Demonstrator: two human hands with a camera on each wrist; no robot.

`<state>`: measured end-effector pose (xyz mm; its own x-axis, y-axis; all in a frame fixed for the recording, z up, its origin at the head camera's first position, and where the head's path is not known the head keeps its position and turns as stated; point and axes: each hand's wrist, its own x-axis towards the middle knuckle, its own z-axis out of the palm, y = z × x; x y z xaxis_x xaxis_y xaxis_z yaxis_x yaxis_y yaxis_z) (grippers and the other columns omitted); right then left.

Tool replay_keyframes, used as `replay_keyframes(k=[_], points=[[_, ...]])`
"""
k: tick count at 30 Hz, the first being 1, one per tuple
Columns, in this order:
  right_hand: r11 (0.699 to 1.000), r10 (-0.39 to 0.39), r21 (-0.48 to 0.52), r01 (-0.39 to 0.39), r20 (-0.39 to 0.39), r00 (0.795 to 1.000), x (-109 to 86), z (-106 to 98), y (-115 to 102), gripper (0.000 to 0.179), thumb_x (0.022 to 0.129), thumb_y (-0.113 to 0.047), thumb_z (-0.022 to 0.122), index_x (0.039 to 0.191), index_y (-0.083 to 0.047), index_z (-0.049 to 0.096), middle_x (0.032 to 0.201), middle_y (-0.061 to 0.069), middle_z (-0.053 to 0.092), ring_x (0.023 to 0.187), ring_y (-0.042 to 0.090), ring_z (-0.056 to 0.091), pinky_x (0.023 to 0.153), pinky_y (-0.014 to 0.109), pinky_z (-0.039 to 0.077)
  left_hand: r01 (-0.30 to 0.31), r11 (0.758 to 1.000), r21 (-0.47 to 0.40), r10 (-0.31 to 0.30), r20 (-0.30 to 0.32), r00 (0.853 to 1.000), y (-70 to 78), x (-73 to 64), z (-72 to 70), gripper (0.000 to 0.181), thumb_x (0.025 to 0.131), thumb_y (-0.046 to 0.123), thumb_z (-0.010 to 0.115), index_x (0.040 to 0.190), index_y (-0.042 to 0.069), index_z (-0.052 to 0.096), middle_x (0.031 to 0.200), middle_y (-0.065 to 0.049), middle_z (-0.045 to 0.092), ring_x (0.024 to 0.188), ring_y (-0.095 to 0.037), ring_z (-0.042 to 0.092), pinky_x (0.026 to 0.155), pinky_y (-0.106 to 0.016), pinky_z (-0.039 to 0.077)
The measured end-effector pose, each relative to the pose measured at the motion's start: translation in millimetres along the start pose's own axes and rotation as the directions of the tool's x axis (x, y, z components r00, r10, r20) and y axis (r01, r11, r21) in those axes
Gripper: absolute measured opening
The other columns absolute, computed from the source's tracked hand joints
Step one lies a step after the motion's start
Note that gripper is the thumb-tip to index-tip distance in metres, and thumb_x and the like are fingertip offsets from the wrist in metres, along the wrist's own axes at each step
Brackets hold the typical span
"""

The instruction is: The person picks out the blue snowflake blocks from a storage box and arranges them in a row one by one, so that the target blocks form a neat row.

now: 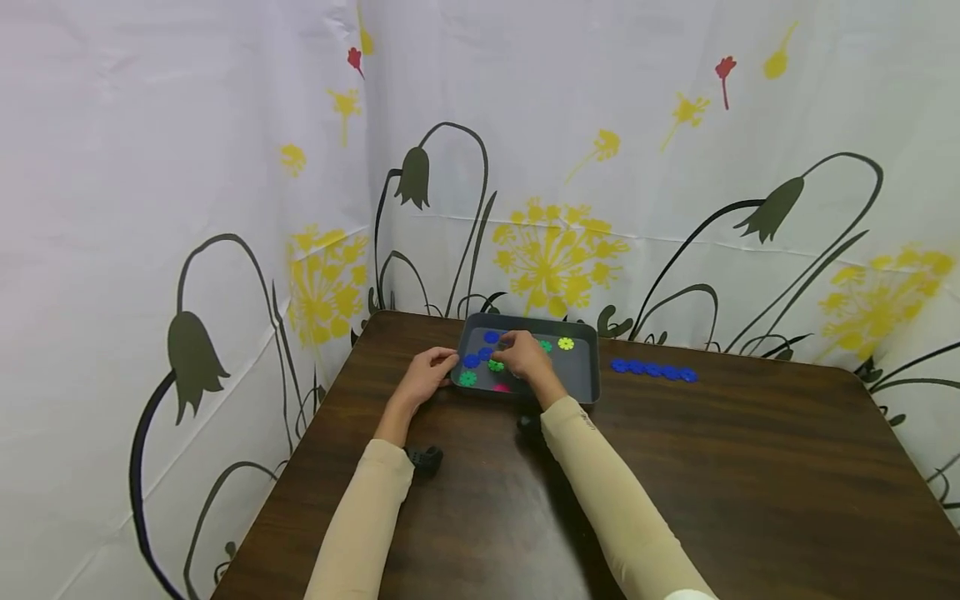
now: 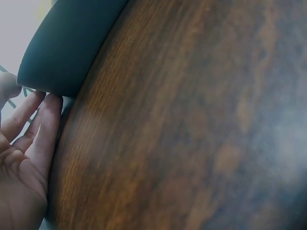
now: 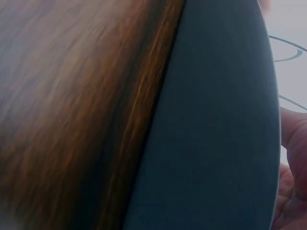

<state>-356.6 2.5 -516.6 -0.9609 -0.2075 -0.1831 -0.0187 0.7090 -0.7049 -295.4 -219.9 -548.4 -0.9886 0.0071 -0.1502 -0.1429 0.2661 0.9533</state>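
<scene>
A dark grey tray [image 1: 577, 385] stands near the table's back edge. Flower-shaped discs lie in it: several blue discs [image 1: 471, 361], green discs [image 1: 468, 379], a yellow disc [image 1: 566, 343] and a partly covered pink disc [image 1: 501, 388]. My left hand [image 1: 425, 375] holds the tray's left corner; in the left wrist view its thumb is at the rim and its fingers touch the wall's lower edge. Inside the tray, my right hand [image 1: 525, 357] reaches down over the discs with bent fingers, beside a green disc [image 1: 496, 366]. Whether its fingertips pinch a disc is hidden.
To the right of the tray, several blue discs lie in a joined-looking row [image 1: 654, 370] on the brown wooden table [image 1: 712, 467]. A white curtain [image 1: 540, 150] printed with flowers hangs behind and along the left side.
</scene>
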Motion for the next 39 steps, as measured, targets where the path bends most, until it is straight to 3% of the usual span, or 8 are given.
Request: replay_keyframes(k=[5,12,17,21,24,29,35,39], points=[[0.998,0.031,-0.062,-0.033,-0.022,0.999,1.8,2.1,-9.0,0.042,0.098,-0.033,0.079,0.137,-0.016,0.073,0.140,0.006,0.073,0.124,0.031,0.069,0.105,0.058,0.053,-0.011,1.000,-0.004,0.011,0.009,1.000,2.4,1.5,1.1,0.045,0.113,0.032,0.060,0.147,0.003,0.061,0.146,-0.020,0.062,0.129,-0.031,0.062,0.102,-0.039,0.061],[0.987,0.059,-0.149,-0.062,-0.026,0.998,6.6,7.4,-18.4,0.036,0.099,-0.034,0.079,0.131,-0.018,0.074,0.135,0.004,0.074,0.117,0.029,0.069,0.102,0.056,0.053,0.001,1.000,-0.007,0.000,0.029,1.000,6.9,2.1,-1.8,0.048,0.113,0.031,0.059,0.150,0.000,0.058,0.148,-0.021,0.059,0.132,-0.036,0.059,0.101,-0.039,0.061],[0.980,0.079,-0.184,-0.082,-0.024,0.997,10.1,9.3,-20.4,0.018,0.099,-0.032,0.079,0.102,-0.016,0.071,0.103,0.002,0.073,0.091,0.024,0.066,0.086,0.048,0.052,0.014,1.000,-0.001,-0.014,0.035,0.999,12.3,-2.0,-2.3,0.047,0.114,0.028,0.058,0.150,-0.001,0.058,0.146,-0.022,0.060,0.129,-0.035,0.061,0.102,-0.043,0.061],[0.979,0.094,-0.182,-0.091,0.006,0.996,13.5,7.0,-21.3,0.028,0.098,-0.030,0.079,0.079,-0.017,0.063,0.077,-0.001,0.062,0.070,0.020,0.057,0.066,0.040,0.044,-0.005,1.000,0.001,0.005,0.005,1.000,2.0,1.0,-0.9,0.046,0.113,0.034,0.060,0.147,0.003,0.061,0.143,-0.020,0.063,0.124,-0.031,0.063,0.098,-0.037,0.062],[0.982,0.102,-0.164,-0.099,0.012,0.995,13.6,7.1,-21.6,0.036,0.097,-0.029,0.080,0.069,-0.018,0.059,0.068,-0.002,0.057,0.064,0.020,0.054,0.062,0.038,0.042,-0.006,1.000,0.005,0.006,0.003,1.000,-0.7,1.2,-1.1,0.045,0.113,0.032,0.060,0.147,0.003,0.061,0.141,-0.020,0.064,0.122,-0.029,0.064,0.094,-0.033,0.062],[0.980,0.106,-0.166,-0.107,-0.016,0.994,12.2,9.7,-23.9,0.032,0.097,-0.029,0.080,0.074,-0.016,0.062,0.074,0.000,0.061,0.072,0.022,0.057,0.071,0.042,0.045,-0.005,1.000,0.008,0.005,0.000,1.000,-0.5,0.9,-1.8,0.044,0.112,0.032,0.061,0.146,0.004,0.061,0.140,-0.019,0.064,0.121,-0.028,0.064,0.094,-0.032,0.062],[0.983,0.085,-0.161,-0.087,-0.020,0.996,13.6,12.7,-24.3,0.018,0.098,-0.027,0.079,0.106,-0.016,0.068,0.108,0.005,0.071,0.099,0.028,0.065,0.097,0.055,0.049,-0.002,1.000,-0.003,0.002,0.006,1.000,-0.5,1.2,-1.4,0.045,0.112,0.033,0.061,0.146,0.004,0.061,0.142,-0.020,0.064,0.123,-0.029,0.063,0.096,-0.034,0.062],[0.985,0.082,-0.153,-0.081,-0.002,0.997,14.1,12.0,-24.0,0.018,0.097,-0.025,0.079,0.109,-0.016,0.068,0.110,0.005,0.070,0.098,0.028,0.064,0.094,0.053,0.048,-0.006,1.000,-0.004,0.006,0.003,1.000,-0.7,1.1,-1.1,0.044,0.112,0.032,0.061,0.145,0.003,0.062,0.141,-0.020,0.064,0.122,-0.028,0.063,0.094,-0.033,0.062]])
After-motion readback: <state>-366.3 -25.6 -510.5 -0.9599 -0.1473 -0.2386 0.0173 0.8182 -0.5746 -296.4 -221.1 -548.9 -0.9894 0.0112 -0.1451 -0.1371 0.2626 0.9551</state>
